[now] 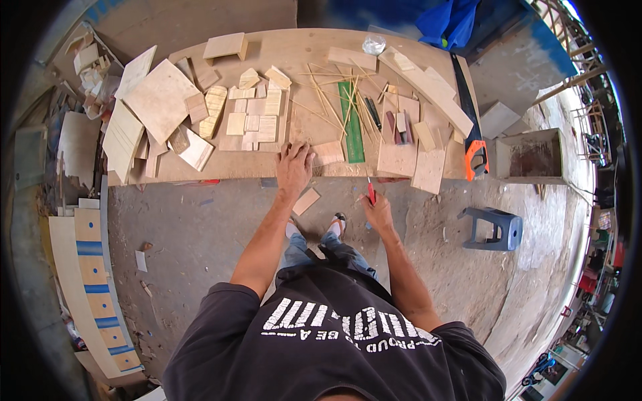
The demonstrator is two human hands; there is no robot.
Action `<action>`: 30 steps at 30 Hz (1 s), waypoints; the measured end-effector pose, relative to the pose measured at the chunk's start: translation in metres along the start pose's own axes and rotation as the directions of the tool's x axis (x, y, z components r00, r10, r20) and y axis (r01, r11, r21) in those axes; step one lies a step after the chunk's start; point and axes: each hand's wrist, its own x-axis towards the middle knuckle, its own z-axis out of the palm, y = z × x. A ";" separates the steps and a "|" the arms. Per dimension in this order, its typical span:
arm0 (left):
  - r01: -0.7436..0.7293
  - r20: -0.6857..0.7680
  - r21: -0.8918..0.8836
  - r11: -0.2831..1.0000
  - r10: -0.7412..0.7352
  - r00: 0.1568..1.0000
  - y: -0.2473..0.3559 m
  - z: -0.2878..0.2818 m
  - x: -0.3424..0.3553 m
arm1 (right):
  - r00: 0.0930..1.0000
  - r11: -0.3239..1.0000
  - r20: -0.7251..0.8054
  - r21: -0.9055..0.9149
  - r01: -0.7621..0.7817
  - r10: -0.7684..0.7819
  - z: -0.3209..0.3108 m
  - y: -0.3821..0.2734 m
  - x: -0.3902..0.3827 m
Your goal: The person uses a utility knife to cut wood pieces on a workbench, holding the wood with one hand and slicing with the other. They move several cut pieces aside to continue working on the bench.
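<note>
My left hand lies palm down at the near edge of the workbench, its fingers spread and stretched out. Beside those fingertips is a small flat wooden block. Closed around a red-handled tool with a thin metal tip, my right hand hovers just off the bench edge. The tip points toward the bench; its exact kind is too small to tell. Beyond the hands sit a board with small wooden tiles, a green ruler and scattered thin wooden sticks.
Loose plywood pieces pile up on the bench's left. A handsaw with an orange and black handle lies at its right end. On the floor stand a blue plastic stool and, near my feet, a fallen wood block.
</note>
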 end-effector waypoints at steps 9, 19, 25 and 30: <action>0.011 0.034 -0.012 1.000 -0.011 0.999 0.000 0.001 -0.001 | 1.000 1.000 0.020 -0.013 -0.006 0.006 -0.006 -0.002 -0.001; 0.031 0.040 0.004 1.000 -0.031 0.999 -0.002 0.004 -0.002 | 0.999 1.000 0.038 -0.011 -0.026 0.026 -0.004 0.005 -0.002; 0.018 0.046 -0.009 1.000 -0.018 0.999 -0.002 0.003 -0.001 | 0.998 1.000 0.060 0.003 0.026 -0.026 -0.001 -0.008 0.003; 0.028 0.052 0.004 1.000 -0.028 0.998 -0.004 0.000 -0.003 | 0.982 0.998 0.183 0.020 0.053 -0.055 0.008 -0.058 0.021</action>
